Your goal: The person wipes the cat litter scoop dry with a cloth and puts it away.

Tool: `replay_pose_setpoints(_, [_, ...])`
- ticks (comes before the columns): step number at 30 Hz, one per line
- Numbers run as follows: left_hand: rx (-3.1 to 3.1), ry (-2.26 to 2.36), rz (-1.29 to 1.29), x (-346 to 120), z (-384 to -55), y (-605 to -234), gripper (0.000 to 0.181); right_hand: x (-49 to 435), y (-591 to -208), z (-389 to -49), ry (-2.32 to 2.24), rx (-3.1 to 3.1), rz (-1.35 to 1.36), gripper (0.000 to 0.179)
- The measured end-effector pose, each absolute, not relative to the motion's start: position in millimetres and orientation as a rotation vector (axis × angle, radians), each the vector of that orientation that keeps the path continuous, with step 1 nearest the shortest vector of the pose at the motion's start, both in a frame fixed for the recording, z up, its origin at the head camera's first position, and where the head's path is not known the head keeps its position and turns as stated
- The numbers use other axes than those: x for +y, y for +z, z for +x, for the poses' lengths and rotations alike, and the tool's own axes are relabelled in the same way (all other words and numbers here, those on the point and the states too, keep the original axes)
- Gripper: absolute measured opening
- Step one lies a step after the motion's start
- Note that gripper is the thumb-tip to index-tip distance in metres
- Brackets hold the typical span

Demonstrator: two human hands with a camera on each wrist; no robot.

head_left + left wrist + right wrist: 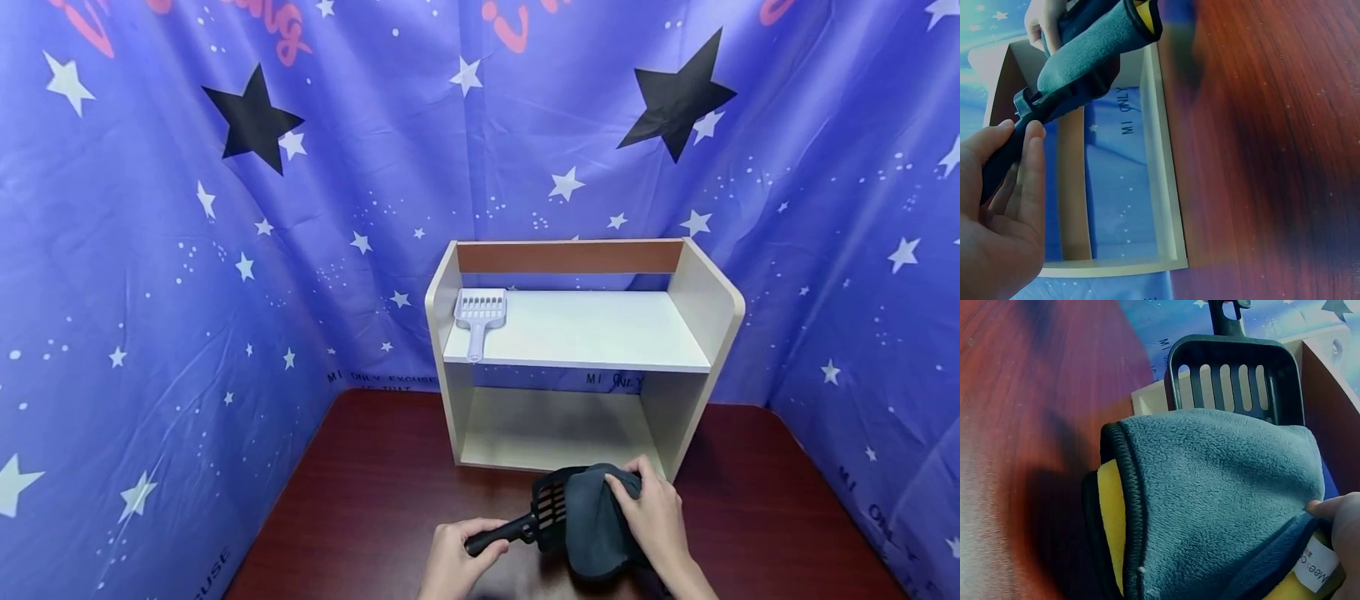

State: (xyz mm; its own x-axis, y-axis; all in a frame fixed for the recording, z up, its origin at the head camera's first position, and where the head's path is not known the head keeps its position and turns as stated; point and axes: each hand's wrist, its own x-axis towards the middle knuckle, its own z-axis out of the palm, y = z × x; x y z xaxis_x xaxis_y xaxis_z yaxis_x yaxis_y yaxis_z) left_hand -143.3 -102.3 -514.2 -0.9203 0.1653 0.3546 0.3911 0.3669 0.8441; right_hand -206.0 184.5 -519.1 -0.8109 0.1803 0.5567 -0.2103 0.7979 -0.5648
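My left hand (459,560) grips the handle of a black slotted litter scoop (551,506), held above the table in front of the shelf. A grey cloth (596,525) with a yellow underside is draped over the far part of the scoop's head. My right hand (654,510) pinches the cloth at its right side, thumb on top. In the right wrist view, the scoop's slots (1225,384) show beyond the cloth's edge, and a white tag (1316,565) hangs near the fingers. The scoop's far end is hidden under the cloth.
A two-tier shelf unit (577,362) stands at the back of the dark red wooden table (360,500). On its upper board, at the left, lies a pale lavender slotted scoop (480,312). Blue star-printed curtains (360,167) surround the table on the back and sides.
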Motion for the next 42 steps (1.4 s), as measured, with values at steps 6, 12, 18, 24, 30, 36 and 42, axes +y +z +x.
replay_pose_setpoints(6, [-2.426,-1.521,-0.47,-103.5,-146.6,-517.8,0.016,182.6,-520.4,-203.0,0.894,-2.353,0.058,0.027])
replay_pose_setpoints(12, [-2.437,-1.503,-0.493,-98.7,-149.9,-518.0,0.015,175.8,-517.8,-202.3,0.923,-2.31,0.098,0.028])
replay_pose_setpoints(18, [-2.442,-1.509,-0.497,-93.1,-151.6,-517.8,0.016,167.8,-515.8,-200.0,0.972,-2.325,0.11,0.028])
replay_pose_setpoints(24, [-2.408,-1.445,-0.521,-87.1,-152.5,-518.5,0.015,159.2,-514.1,-197.2,0.981,-2.337,0.118,0.028])
replay_pose_setpoints(30, [-2.414,-1.463,-0.53,-85.1,-152.0,-516.2,0.015,151.8,-515.2,-195.8,0.991,-2.332,0.165,0.028])
replay_pose_setpoints(36, [-2.403,-1.462,-0.56,-84.6,-149.2,-516.1,0.014,147.2,-517.4,-195.7,0.964,-2.332,0.189,0.03])
replay_pose_setpoints(42, [-2.399,-1.474,-0.578,-82.8,-149.5,-514.0,0.014,148.5,-513.7,-198.5,0.938,-2.352,0.166,0.029])
